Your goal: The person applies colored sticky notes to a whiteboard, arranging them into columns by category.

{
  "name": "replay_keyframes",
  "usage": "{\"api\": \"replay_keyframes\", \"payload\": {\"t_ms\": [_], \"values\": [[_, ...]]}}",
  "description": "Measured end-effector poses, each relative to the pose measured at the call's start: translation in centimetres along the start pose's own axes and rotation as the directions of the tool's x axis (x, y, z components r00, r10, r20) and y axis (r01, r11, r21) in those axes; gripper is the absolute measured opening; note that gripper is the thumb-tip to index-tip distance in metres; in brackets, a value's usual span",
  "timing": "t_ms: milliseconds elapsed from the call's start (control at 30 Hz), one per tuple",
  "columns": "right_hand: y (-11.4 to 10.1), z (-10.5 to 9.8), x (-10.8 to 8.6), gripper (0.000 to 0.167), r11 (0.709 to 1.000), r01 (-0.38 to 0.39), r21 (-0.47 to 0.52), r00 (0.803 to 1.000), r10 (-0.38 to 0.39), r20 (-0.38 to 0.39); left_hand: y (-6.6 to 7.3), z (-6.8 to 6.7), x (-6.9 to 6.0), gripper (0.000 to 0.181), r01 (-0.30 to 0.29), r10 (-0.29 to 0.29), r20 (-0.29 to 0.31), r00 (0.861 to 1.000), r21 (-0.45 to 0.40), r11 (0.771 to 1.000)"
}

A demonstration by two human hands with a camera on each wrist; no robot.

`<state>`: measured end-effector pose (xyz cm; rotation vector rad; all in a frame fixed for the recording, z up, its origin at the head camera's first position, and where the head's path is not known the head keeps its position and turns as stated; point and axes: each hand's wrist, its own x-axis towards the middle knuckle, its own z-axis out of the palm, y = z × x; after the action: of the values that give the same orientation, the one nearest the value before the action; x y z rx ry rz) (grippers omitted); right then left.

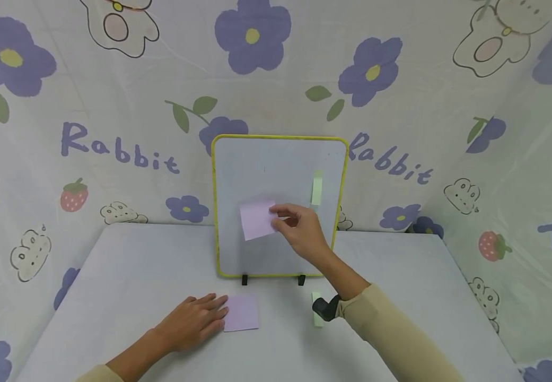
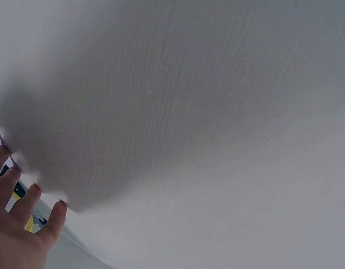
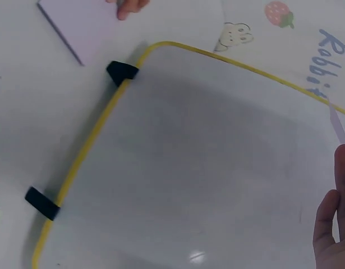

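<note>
Right hand (image 1: 301, 228): pinching the pink note (image 1: 257, 220) by its right edge, thumb on one side, fingertips on the other. Note is up in front of the board (image 1: 237, 164), left of its middle and slightly low; can't tell whether the back touches the surface. My right wrist view gets the note nearly edge-on, right by the fingertips. Left hand (image 1: 194, 321): palm down, fingers spread, tips resting on the left edge of the pink pad (image 1: 241, 314), which lies flat on the table (image 1: 161, 254) in front of the board. Board stands upright, yellow rim, two black feet (image 1: 244, 280) at the bottom edge. One green strip (image 1: 317, 190) is on its right side, just above my right hand. A second strip (image 1: 318, 322) lies on the table near the right foot, partly hidden by the black wrist mount (image 1: 325, 307). Printed cloth (image 1: 276, 101) behind.
</note>
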<state>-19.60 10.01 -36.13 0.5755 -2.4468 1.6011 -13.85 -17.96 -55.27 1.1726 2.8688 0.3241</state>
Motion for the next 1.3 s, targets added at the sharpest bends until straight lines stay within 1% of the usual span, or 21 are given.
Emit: {"api": "replay_keyframes", "payload": {"t_ms": [100, 233, 367, 467, 567, 667, 900, 1100, 1300], "values": [[-0.4, -0.3, 0.6, 0.025, 1.000, 0.010, 0.010, 0.999, -0.010, -0.034, 0.0, 0.1, 0.0, 0.042, 0.002, -0.002, -0.001, 1.000, 0.001, 1.000], [-0.4, -0.6, 1.6, 0.026, 0.998, -0.001, 0.058, 0.998, 0.005, -0.057, -0.1, 0.1, 0.0, 0.040, -0.004, 0.004, -0.019, 1.000, -0.004, 1.000], [1.5, -0.5, 2.9, 0.029, 0.990, -0.043, 0.133, 0.995, 0.054, -0.078, 0.0, 0.1, 0.0, 0.039, -0.014, 0.014, -0.036, 0.999, -0.006, 1.000], [3.0, -0.4, 3.8, 0.030, 0.981, -0.075, 0.180, 0.989, 0.096, -0.112, 0.0, 0.1, 0.1, 0.039, -0.018, 0.018, -0.036, 0.999, 0.001, 1.000], [3.4, -0.3, 4.4, 0.029, 0.975, -0.086, 0.207, 0.981, 0.119, -0.156, -0.1, 0.1, 0.2, 0.039, -0.018, 0.018, -0.032, 0.999, 0.002, 1.000], [3.5, -0.2, 4.7, 0.027, 0.971, -0.082, 0.225, 0.975, 0.125, -0.184, -0.1, 0.1, 0.2, 0.039, -0.017, 0.017, -0.029, 0.999, -0.004, 1.000], [3.8, -0.1, 5.3, 0.027, 0.970, -0.073, 0.233, 0.975, 0.119, -0.188, -0.1, 0.0, 0.3, 0.039, -0.008, 0.008, -0.012, 1.000, -0.013, 1.000], [4.0, -0.1, 5.6, 0.026, 0.970, -0.101, 0.220, 0.975, 0.141, -0.173, 0.0, -0.3, 0.8, 0.037, -0.013, 0.013, -0.005, 1.000, -0.020, 1.000], [4.0, 0.0, 5.6, 0.027, 0.968, -0.126, 0.217, 0.974, 0.163, -0.161, 0.2, -0.9, 1.0, 0.037, -0.001, 0.002, 0.022, 1.000, -0.046, 0.999]]}}
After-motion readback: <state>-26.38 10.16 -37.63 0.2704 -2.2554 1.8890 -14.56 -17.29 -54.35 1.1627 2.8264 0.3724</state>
